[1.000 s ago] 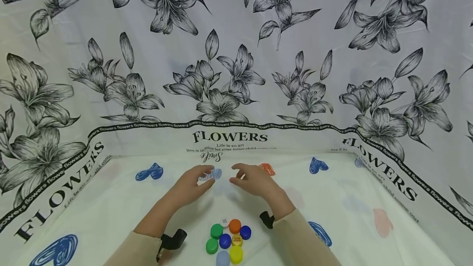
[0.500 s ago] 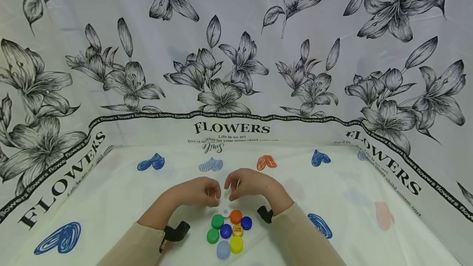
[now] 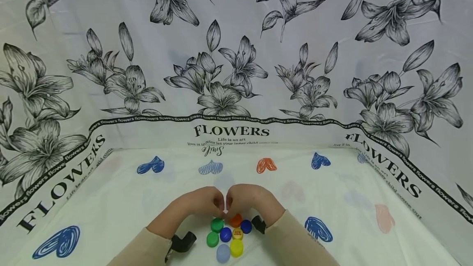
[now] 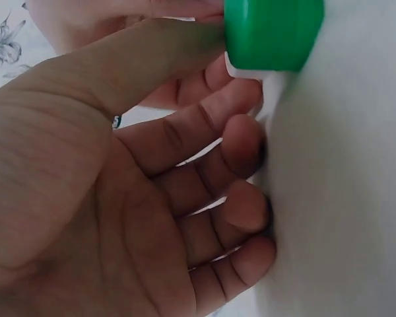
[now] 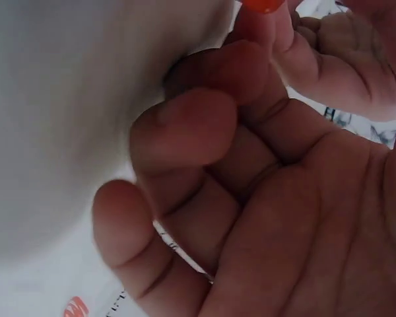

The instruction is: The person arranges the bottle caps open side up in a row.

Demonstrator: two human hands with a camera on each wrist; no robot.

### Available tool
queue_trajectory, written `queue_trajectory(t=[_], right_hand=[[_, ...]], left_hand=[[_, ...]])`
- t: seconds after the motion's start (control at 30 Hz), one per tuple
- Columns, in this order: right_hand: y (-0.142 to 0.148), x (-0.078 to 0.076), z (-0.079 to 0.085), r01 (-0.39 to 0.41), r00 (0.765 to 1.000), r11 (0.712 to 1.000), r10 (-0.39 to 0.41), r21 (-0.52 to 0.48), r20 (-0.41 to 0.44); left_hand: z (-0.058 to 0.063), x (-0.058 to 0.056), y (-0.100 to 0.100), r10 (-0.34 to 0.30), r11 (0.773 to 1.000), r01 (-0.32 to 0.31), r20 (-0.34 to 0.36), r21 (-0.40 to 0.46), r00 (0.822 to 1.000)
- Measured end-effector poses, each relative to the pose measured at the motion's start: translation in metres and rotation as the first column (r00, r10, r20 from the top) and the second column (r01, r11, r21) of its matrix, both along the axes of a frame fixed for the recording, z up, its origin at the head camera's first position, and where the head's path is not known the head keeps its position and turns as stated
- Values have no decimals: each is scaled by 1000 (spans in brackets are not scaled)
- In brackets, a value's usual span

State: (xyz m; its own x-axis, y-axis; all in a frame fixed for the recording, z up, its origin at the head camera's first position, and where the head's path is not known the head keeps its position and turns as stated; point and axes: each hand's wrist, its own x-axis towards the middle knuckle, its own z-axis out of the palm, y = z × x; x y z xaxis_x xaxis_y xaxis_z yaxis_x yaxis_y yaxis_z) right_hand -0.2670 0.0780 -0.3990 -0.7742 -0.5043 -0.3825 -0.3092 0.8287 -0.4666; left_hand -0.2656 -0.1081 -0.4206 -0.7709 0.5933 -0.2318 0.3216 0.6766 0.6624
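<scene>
Several round plastic bottle caps lie grouped at the front of the cloth in the head view. My left hand point(image 3: 205, 201) and right hand point(image 3: 244, 200) come together at the far end of the group, fingers curled down, covering the spot of the white cap. In the left wrist view a green cap point(image 4: 274, 33) hides the left thumb and index tips, a white edge point(image 4: 241, 72) showing below it. In the right wrist view an orange cap point(image 5: 264, 4) is cut off at the top, beside the curled right fingers point(image 5: 185, 125). I cannot tell whether either hand pinches the white cap.
Nearer me are a second green cap point(image 3: 212, 239), a dark blue cap point(image 3: 226, 234), a gold cap point(image 3: 237, 233), a yellow cap point(image 3: 236, 248) and a light blue cap point(image 3: 223, 253). Another dark blue cap point(image 3: 245, 226) sits by the right wrist. The white cloth point(image 3: 122, 200) has printed hearts; a floral curtain point(image 3: 236, 24) stands behind.
Both hands have come down and nearer me, from apart above the cloth to together at the white cap, their fingers curling inward. The other caps have stayed in their places.
</scene>
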Motion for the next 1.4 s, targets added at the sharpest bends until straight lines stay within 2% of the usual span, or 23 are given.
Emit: queue_trajectory(t=[0.23, 0.43, 0.53, 0.67, 0.77, 0.97, 1.17, 1.27, 1.4], right_hand=[[-6, 5, 0, 21, 997, 998, -17, 54, -72], [-4, 4, 1, 0, 999, 998, 3, 55, -49], [-2, 2, 1, -19, 998, 998, 22, 59, -60], [-1, -1, 1, -7, 997, 999, 10, 41, -71], [0, -4, 0, 0, 997, 1000, 2, 20, -81], [1, -9, -3, -14, 988, 999, 9, -31, -157], [1, -15, -7, -14, 984, 992, -8, -126, -177], [1, -18, -8, 21, 983, 983, -54, -183, -176], [2, -19, -9, 75, 978, 970, -117, -230, -175]], left_hand=[[-4, -5, -4, -22, 999, 22, 11, 33, 1000], [-2, -8, -8, -45, 999, 44, 60, 25, 997], [0, -8, -8, -41, 999, 39, 57, 33, 998], [1, -8, -8, -10, 998, 7, 50, 60, 999], [0, -9, -9, 26, 996, -29, 32, 82, 999], [-4, -10, -10, 156, 984, -157, 18, 89, 988], [-8, -12, -10, 218, 971, -217, -4, 102, 976], [-9, -13, -9, 270, 955, -267, -10, 130, 963], [-11, -14, -6, 356, 920, -350, -4, 175, 934]])
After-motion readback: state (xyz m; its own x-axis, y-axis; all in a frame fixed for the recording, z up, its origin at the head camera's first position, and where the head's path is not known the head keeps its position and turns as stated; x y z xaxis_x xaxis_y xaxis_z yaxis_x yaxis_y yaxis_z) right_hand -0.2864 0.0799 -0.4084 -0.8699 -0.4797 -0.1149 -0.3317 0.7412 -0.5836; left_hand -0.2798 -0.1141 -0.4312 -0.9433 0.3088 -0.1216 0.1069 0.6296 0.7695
